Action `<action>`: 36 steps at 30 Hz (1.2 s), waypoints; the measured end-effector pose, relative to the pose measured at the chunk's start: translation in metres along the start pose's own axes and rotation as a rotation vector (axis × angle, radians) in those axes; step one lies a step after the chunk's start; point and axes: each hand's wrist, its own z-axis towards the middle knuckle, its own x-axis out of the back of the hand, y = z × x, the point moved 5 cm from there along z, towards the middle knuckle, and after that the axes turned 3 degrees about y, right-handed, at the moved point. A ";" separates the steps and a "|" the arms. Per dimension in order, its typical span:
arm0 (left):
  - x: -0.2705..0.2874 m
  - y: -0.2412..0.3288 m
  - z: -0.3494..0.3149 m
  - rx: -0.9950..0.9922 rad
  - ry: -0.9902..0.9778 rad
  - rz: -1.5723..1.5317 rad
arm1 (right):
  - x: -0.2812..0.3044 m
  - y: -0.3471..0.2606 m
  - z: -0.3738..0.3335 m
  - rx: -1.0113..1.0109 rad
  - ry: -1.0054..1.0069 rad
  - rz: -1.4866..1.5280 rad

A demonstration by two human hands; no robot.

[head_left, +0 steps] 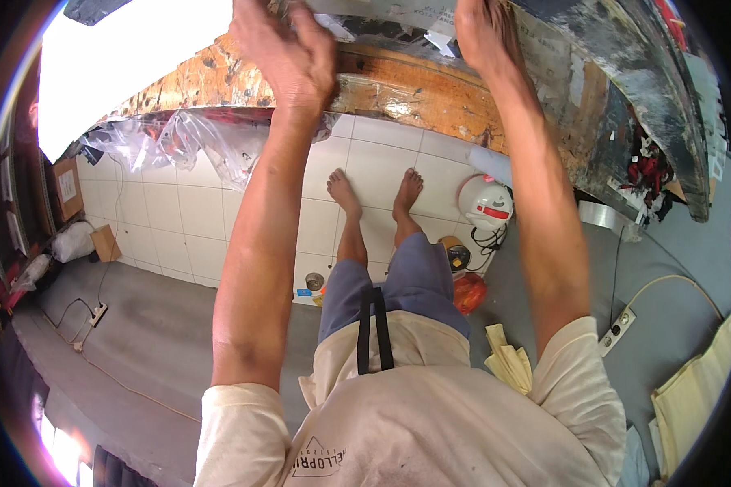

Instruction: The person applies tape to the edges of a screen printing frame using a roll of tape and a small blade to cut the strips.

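Tiled floor (162, 207) below me, grey floor (244, 316) nearer, worn wooden bench (414, 99) arching across the top, clear plastic (207, 146) hanging off its left side. Grey panel (402, 11) with faint markings lies past the bench's front edge, between my hands, mostly cut off by the upper rim; it's what they're nearest. To handle it well, my judgement: keep both hands level, press evenly, and mind the white scrap (440, 42) so it doesn't snag. My left hand (288, 53) is above the bench, fingers bent and slightly apart, blurred (can't tell if they touch the panel or only hover). My right hand (486, 36) is up at the panel, fingertips out of view; whether they're spread, together or clamped on something, can't tell.
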 end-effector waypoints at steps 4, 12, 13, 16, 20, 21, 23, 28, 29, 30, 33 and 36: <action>-0.013 0.029 -0.014 -0.143 -0.564 0.341 | 0.016 -0.017 -0.051 -0.029 -0.019 0.060; -0.002 0.059 -0.018 -0.307 -0.461 0.235 | 0.066 -0.051 -0.097 -0.092 0.028 0.299; -0.006 0.067 -0.014 -0.311 -0.480 0.247 | 0.070 -0.047 -0.108 -0.104 0.063 0.360; -0.016 0.077 -0.013 -0.363 -0.501 0.347 | 0.081 -0.029 -0.148 -0.147 0.138 0.498; -0.015 0.076 -0.019 -0.393 -0.526 0.419 | 0.099 0.006 -0.182 -0.267 0.198 0.520; -0.015 0.077 -0.019 -0.403 -0.539 0.432 | 0.107 0.020 -0.187 -0.309 0.230 0.517; -0.014 0.086 -0.020 -0.422 -0.546 0.413 | 0.117 0.063 -0.191 -0.455 0.294 0.498; -0.008 0.106 -0.019 -0.392 -0.482 0.319 | 0.114 0.162 -0.161 -0.664 0.421 0.553; -0.005 0.116 -0.017 -0.366 -0.462 0.301 | 0.102 0.173 -0.150 -0.710 0.268 0.459; -0.010 0.128 -0.018 -0.339 -0.444 0.266 | 0.093 0.188 -0.143 -0.740 0.110 0.343; -0.038 0.164 -0.027 -0.183 -0.393 0.017 | 0.073 0.205 -0.129 -0.705 -0.169 0.216; -0.068 0.194 -0.028 0.035 -0.408 -0.038 | 0.066 0.208 -0.125 -0.672 -0.290 0.298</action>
